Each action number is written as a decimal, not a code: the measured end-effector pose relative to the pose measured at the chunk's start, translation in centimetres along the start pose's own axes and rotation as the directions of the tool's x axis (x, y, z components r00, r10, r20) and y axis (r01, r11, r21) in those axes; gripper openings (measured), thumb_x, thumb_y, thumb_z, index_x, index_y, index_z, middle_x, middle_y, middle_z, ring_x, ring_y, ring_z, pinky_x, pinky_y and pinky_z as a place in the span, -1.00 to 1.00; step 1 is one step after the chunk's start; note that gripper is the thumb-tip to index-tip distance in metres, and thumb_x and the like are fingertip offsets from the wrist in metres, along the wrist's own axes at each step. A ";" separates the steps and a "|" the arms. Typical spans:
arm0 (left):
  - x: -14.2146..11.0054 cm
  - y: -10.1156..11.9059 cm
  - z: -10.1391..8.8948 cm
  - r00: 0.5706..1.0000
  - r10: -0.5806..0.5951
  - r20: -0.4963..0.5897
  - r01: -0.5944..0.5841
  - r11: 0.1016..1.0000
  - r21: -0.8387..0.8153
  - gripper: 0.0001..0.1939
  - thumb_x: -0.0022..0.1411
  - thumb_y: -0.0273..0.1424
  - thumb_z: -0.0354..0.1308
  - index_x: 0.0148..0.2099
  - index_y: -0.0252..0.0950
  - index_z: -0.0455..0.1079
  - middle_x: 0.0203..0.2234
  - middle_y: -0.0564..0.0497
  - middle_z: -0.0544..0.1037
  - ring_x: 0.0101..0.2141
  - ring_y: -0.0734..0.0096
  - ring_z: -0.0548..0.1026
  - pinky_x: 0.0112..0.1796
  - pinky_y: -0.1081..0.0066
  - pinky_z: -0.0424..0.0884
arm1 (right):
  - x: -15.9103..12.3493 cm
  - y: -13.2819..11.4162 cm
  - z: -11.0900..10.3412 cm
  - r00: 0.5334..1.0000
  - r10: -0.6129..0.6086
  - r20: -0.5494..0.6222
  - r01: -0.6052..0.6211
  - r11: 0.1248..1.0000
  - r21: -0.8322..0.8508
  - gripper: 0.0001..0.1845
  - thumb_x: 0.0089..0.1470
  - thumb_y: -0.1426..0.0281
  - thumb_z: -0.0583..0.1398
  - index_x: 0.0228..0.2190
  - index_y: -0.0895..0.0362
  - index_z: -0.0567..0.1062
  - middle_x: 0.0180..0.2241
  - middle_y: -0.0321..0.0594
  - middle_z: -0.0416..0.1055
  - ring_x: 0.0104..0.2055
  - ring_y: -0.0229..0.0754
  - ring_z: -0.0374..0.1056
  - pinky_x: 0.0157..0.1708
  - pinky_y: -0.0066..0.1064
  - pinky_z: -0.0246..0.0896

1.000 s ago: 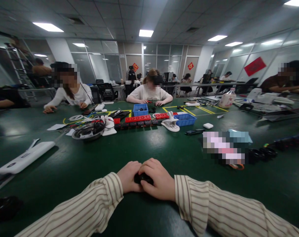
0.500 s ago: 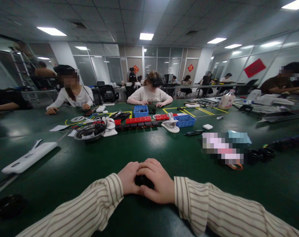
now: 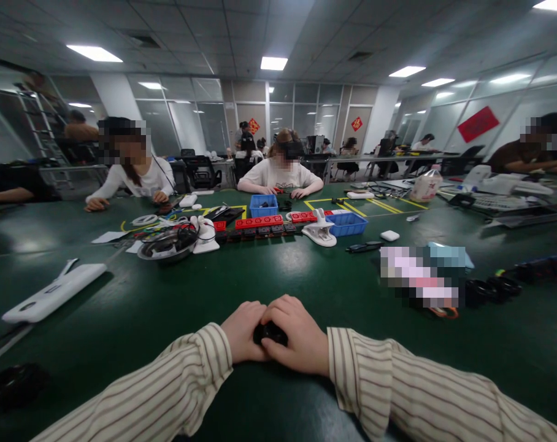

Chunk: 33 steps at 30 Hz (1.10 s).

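Note:
Both hands meet around a small black rounded object (image 3: 273, 333) low over the green table, in the middle of the head view. Its kind cannot be told, since fingers cover much of it. My left hand (image 3: 244, 331) closes on its left side. From the right, my right hand (image 3: 299, 334) curves over it, with fingers across the top and the thumb along the near side. The fingertips of the two hands touch or overlap. Striped sleeves cover both forearms.
A white power strip (image 3: 55, 293) lies left, with a black coil (image 3: 16, 383) nearer me. Ahead are a metal bowl (image 3: 161, 252), red-and-black blocks (image 3: 265, 222), blue bins (image 3: 347, 224) and a white clip (image 3: 319, 232). More black coils (image 3: 492, 290) lie right. Co-workers sit across the table.
My right hand has shifted slightly, and more of the black object shows between thumb and fingers. Both hands remain around it. The view has moved a little.

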<state>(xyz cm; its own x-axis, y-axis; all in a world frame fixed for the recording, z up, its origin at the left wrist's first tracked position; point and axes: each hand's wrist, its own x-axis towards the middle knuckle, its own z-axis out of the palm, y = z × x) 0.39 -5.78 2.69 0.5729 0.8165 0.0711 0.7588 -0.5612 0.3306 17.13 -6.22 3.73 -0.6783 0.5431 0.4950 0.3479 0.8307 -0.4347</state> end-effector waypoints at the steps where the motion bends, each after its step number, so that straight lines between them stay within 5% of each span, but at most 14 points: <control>1: 0.0 -0.1 0.0 1.000 0.007 0.002 -0.007 1.000 0.014 -0.68 -0.21 -0.29 0.27 -0.39 -0.31 0.29 -0.47 0.06 0.37 -0.39 0.30 0.33 -0.34 0.36 0.23 | 0.0 0.0 0.0 0.999 -0.035 -0.003 0.035 0.999 0.017 -0.83 -0.14 0.43 0.12 -0.38 0.16 0.32 -0.33 -0.21 0.31 -0.26 -0.17 0.15 -0.23 -0.31 0.05; 11: 0.1 -1.0 0.4 0.992 0.124 0.026 -0.125 0.992 0.036 -0.57 -0.20 -0.14 0.29 -0.29 -0.28 0.36 -0.40 0.05 0.44 -0.34 0.24 0.38 -0.25 0.31 0.25 | -0.1 -0.4 0.0 0.922 -0.387 -0.001 0.383 0.912 0.147 -0.86 -0.20 0.52 -0.03 -0.54 0.12 0.28 -0.41 -0.27 0.40 -0.18 -0.24 0.27 0.01 -0.27 0.01; 17: -0.5 0.2 0.2 0.992 0.123 -0.015 -0.122 0.991 0.057 -0.48 -0.12 -0.05 0.23 -0.16 -0.27 0.35 -0.29 -0.04 0.43 -0.27 0.13 0.37 -0.22 0.19 0.26 | -0.3 -0.8 -0.3 0.976 -0.210 -0.064 0.215 0.973 0.083 -0.74 0.02 0.29 0.02 -0.26 0.16 0.33 -0.25 -0.13 0.33 -0.14 -0.14 0.19 -0.03 -0.18 0.03; 21: -0.5 0.7 -0.2 1.000 0.018 -0.025 -0.019 1.000 -0.013 -0.44 -0.14 -0.02 0.22 -0.17 -0.31 0.31 -0.35 -0.05 0.43 -0.35 0.20 0.36 -0.27 0.21 0.28 | -0.3 -0.4 0.1 0.996 0.008 -0.092 -0.008 1.000 0.007 -0.61 0.02 0.10 0.08 -0.30 0.19 0.31 -0.30 -0.13 0.26 -0.24 -0.12 0.14 -0.19 -0.22 0.09; 24: -0.2 0.6 -0.2 1.000 -0.013 -0.005 0.013 1.000 0.001 -0.54 -0.13 -0.11 0.23 -0.24 -0.33 0.32 -0.40 -0.04 0.42 -0.37 0.20 0.35 -0.30 0.24 0.28 | -0.2 -0.2 0.3 0.994 0.098 -0.038 -0.100 0.994 -0.039 -0.67 -0.02 0.16 0.15 -0.35 0.18 0.31 -0.34 -0.17 0.24 -0.27 -0.14 0.12 -0.22 -0.25 0.08; 27: -0.1 0.4 -0.2 1.000 -0.009 0.006 0.009 1.000 -0.003 -0.61 -0.17 -0.21 0.25 -0.29 -0.31 0.33 -0.42 0.00 0.42 -0.36 0.21 0.35 -0.30 0.27 0.27 | -0.1 -0.3 0.1 0.995 0.098 0.006 -0.098 0.995 -0.022 -0.77 -0.07 0.31 0.18 -0.34 0.17 0.34 -0.31 -0.18 0.25 -0.25 -0.15 0.12 -0.22 -0.28 0.08; 33: 0.0 -0.2 -0.1 0.999 0.050 0.014 -0.050 0.999 0.006 -0.67 -0.21 -0.32 0.26 -0.32 -0.29 0.34 -0.45 0.07 0.38 -0.39 0.28 0.34 -0.33 0.34 0.24 | 0.0 -0.2 -0.1 0.992 -0.117 -0.037 0.121 0.983 0.140 -0.71 -0.21 0.49 0.02 -0.33 0.16 0.37 -0.28 -0.18 0.35 -0.23 -0.16 0.20 -0.18 -0.26 0.10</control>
<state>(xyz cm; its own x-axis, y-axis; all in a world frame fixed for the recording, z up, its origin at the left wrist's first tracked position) 0.22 -5.65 2.70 0.6144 0.7855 0.0740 0.7311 -0.6021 0.3209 17.09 -6.40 3.86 -0.6898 0.4463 0.5700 0.1690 0.8649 -0.4726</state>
